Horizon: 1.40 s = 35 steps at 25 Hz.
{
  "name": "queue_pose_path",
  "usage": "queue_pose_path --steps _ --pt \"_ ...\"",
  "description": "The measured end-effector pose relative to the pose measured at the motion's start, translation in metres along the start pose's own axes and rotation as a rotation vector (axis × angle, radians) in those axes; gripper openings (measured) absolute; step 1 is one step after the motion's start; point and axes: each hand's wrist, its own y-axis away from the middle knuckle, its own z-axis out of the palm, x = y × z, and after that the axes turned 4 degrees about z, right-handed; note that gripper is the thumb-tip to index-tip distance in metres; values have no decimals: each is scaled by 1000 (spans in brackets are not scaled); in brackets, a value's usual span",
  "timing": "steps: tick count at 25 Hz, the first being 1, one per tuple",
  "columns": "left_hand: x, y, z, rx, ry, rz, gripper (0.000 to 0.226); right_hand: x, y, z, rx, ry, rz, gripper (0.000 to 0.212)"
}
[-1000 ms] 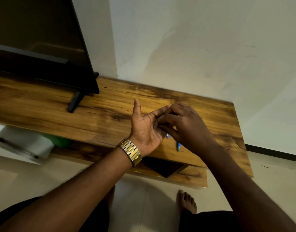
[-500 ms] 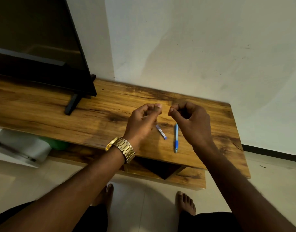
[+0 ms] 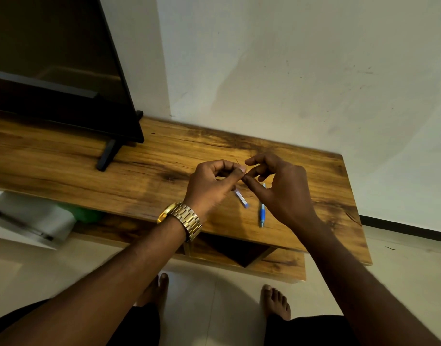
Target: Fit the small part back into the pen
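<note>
Head camera is looking down at my two bare arms reaching over a low wooden table [image 3: 164, 156] that is standing against a pale wall [image 3: 289, 71]. My left hand [image 3: 212, 186], with a gold watch [image 3: 183, 219] on its wrist, is curling its fingers and pinching something very thin between thumb and forefinger; a fine dark sliver [image 3: 237, 161], maybe a pin or a pen spring, is poking up just above the pinch, too small for me to name surely. My right hand [image 3: 281, 193] is closing in with bent fingers, its thumb tip touching the left thumb at the pinch, but I cannot tell whether it is gripping the sliver too. Under my hands, a small white and blue piece [image 3: 241, 199] is lying on the wood, and just beside it a blue pen [image 3: 262, 213] is lying with its upper end hidden by my right hand. A dark television [image 3: 64, 83] is standing at the far left, well apart. I am judging the risks: the sliver is so slight that it may be slipping from my pinch as the hands meet, dropping onto the patterned grain or the floor by my bare feet [image 3: 276, 302], where finding it would be hard. My right wrist is also hovering near the pen, and a careless sweep could be rolling it towards the table's front edge.
</note>
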Motion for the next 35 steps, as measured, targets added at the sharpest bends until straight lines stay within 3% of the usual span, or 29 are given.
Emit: queue_pose_path --steps 3,7,12,14,16,20,28,35 --pt "1 -5 -4 99 36 21 15 18 -3 2 9 77 122 39" --pt "5 -8 -9 215 185 -1 17 56 -5 25 -207 403 525 36" --pt "4 -6 -14 152 255 -53 21 53 5 50 -172 350 585 26" --pt "4 -6 -17 150 259 -53 19 40 7 32 -165 205 612 20" --pt "7 -6 -19 141 274 -56 20 17 16 8 -81 -14 593 14" --pt "15 -1 -18 57 365 -34 22 -27 42 -25 -26 -127 326 9" --pt "17 -1 -6 26 385 18 16 -11 39 -15 -79 -73 199 12" --pt "13 1 -3 6 392 27 12 -6 39 -10 -35 -70 225 13"
